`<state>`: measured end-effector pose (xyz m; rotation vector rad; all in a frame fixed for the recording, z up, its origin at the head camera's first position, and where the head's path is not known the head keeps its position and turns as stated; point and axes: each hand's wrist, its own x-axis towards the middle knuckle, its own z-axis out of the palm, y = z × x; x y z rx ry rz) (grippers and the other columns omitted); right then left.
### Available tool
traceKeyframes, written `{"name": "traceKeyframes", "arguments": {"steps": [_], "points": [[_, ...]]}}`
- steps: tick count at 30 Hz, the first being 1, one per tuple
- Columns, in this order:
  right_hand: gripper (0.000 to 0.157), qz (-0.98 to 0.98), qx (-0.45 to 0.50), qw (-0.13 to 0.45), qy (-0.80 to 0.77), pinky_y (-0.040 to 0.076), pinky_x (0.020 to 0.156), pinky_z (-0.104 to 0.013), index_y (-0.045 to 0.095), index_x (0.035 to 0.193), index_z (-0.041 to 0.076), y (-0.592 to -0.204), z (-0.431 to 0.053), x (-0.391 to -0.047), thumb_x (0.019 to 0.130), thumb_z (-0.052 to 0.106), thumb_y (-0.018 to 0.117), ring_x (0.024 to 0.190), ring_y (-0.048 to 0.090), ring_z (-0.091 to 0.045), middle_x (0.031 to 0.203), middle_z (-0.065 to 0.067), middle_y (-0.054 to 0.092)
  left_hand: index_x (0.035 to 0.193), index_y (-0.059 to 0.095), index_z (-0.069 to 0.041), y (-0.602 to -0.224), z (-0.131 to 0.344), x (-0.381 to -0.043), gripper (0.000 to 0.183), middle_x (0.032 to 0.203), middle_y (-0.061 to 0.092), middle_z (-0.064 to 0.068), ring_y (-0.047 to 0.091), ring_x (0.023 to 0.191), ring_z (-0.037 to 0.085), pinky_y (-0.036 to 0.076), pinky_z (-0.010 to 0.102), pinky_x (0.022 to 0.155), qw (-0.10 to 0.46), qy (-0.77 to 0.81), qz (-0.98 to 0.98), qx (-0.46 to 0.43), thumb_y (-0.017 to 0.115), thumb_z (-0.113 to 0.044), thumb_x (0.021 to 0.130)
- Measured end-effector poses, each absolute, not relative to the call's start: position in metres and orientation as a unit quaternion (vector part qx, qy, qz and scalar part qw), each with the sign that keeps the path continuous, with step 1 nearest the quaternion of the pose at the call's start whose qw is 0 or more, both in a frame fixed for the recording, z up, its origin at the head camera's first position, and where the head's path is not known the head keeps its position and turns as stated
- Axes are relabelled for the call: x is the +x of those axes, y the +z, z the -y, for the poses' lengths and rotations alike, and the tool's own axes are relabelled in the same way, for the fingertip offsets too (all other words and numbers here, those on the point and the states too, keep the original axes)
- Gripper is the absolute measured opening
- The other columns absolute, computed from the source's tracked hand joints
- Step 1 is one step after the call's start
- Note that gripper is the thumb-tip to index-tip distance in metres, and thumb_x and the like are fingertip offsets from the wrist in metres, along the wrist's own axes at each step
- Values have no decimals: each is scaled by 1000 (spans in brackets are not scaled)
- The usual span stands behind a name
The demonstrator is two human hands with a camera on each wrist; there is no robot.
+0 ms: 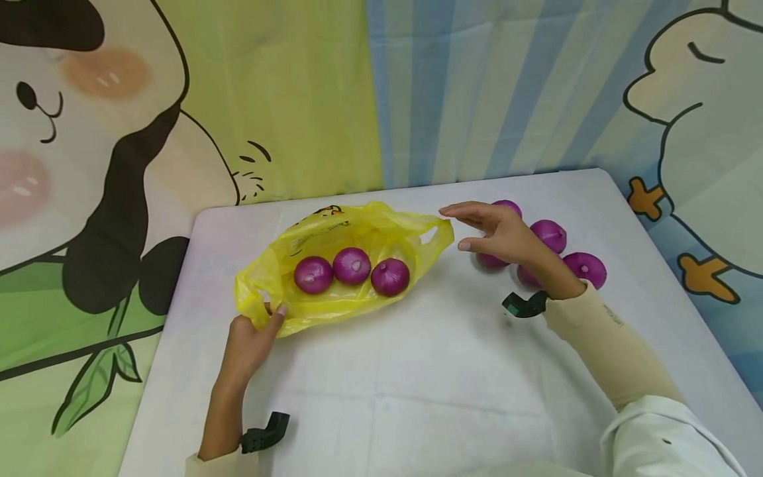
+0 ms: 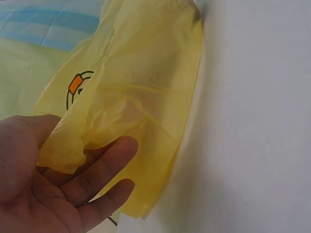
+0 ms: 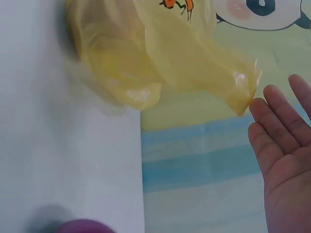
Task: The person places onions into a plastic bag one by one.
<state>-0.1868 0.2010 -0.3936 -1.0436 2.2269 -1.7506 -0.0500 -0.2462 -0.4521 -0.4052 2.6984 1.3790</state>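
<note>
A yellow plastic bag (image 1: pixel 357 228) lies spread open on the table, with three purple onions (image 1: pixel 390 277) inside it. My left hand (image 1: pixel 253 344) pinches the bag's left handle between thumb and fingers; in the left wrist view the thin yellow plastic (image 2: pixel 146 97) passes between them. Beside the bag's right handle is my right hand (image 1: pixel 497 232), its fingers extended and holding nothing. In the right wrist view its fingertips (image 3: pixel 260 107) come up to the edge of the handle; whether they touch cannot be told. The right hand and forearm partly cover some loose onions.
Several more purple onions (image 1: pixel 585 269) lie on the right side of the white-covered table (image 1: pixel 381 397). Behind the table hangs a printed cloth (image 1: pixel 286 99) with cartoon animals and stripes. A dark wrist camera (image 1: pixel 265 432) sits on each arm.
</note>
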Motion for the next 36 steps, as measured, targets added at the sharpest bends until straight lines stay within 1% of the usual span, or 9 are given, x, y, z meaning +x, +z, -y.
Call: {"name": "traceKeyframes", "arguments": {"steps": [3,7,13,18,21,27,32,36], "points": [[50,-743,-324,56,-583,36,103,-30,55,130,-7,-400,-211,-187,82,-11,71,130,46,-23,134,-22,54,106,53,-1,-452,246,-51,51,78,48,12,45,64,22,40,28,51,44,449,-883,-133,58,-51,94],[47,-764,-266,54,-586,37,102,-28,56,130,-3,-411,-227,-188,85,-6,70,128,49,-21,134,-19,55,106,53,-1,-452,246,-51,51,78,48,12,46,64,22,41,28,52,41,451,-882,-132,59,-49,94],[44,-767,-205,56,-606,39,100,-28,55,131,-5,-430,-250,-185,89,-2,68,128,49,-24,134,-19,54,105,53,-1,-451,245,-52,50,77,48,11,45,62,21,40,28,50,40,454,-880,-133,59,-49,94],[46,-799,-169,50,-575,37,101,-26,54,133,-2,-437,-265,-183,90,3,69,129,48,-18,135,-17,53,105,53,-1,-450,245,-51,50,77,47,11,44,61,21,39,28,50,44,454,-879,-138,59,-49,94],[49,-818,-145,58,-553,36,102,-24,53,135,1,-440,-269,-182,90,8,70,131,45,-18,136,-16,53,104,53,-1,-451,245,-51,50,77,47,11,44,61,21,39,28,50,45,454,-879,-138,60,-49,94],[53,-827,-119,68,-546,34,103,-31,50,138,2,-448,-274,-181,90,10,71,135,40,-25,139,-17,50,104,55,-1,-452,244,-51,48,75,48,11,44,61,21,39,28,50,37,458,-879,-129,60,-47,94],[56,-845,-105,70,-520,33,104,-31,52,138,6,-449,-275,-182,89,18,74,135,40,-24,139,-12,51,100,56,1,-451,243,-50,47,70,46,9,42,56,19,37,28,47,36,447,-885,-125,60,-45,95],[60,-861,-102,76,-492,32,106,-39,52,138,8,-448,-272,-185,86,26,76,136,38,-25,139,-11,51,98,56,1,-450,243,-50,46,69,45,8,42,56,19,36,28,47,37,442,-888,-123,60,-45,95]]}}
